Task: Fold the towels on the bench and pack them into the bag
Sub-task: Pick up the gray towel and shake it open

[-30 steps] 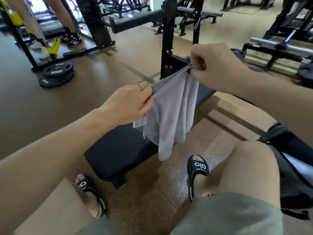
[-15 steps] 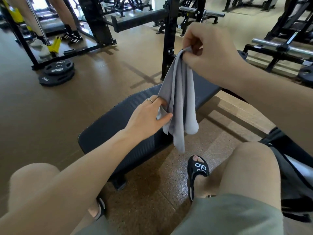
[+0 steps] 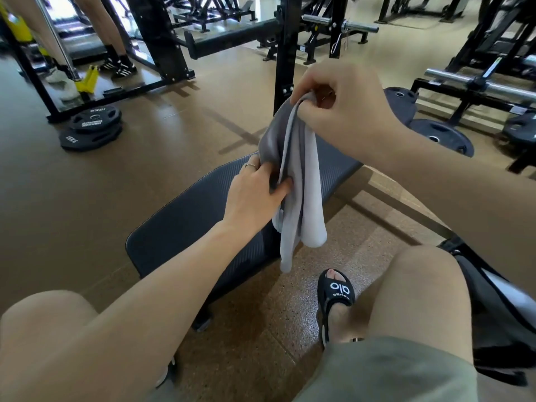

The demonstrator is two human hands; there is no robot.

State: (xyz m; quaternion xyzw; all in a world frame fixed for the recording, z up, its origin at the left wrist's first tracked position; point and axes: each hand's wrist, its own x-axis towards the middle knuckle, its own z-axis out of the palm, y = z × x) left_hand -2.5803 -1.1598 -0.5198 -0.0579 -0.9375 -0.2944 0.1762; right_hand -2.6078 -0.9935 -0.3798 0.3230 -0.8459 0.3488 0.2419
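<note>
A grey towel hangs doubled over in the air above the black padded bench. My right hand pinches its top edge, held high. My left hand grips the towel's left side about halfway down, thumb on the front. The towel's lower end dangles past the bench's near edge. A black bag lies at the right, by my right knee, partly hidden behind my right forearm.
Black weight plates are stacked on the floor at the left, more plates at the right. A black rack upright stands behind the bench. Another person's legs stand at the far left. My sandalled foot is below the towel.
My right hand rose and brought the towel's top together, so the spread towel now hangs doubled. My left hand let go of the top corner, dropped and gripped the towel's side.
</note>
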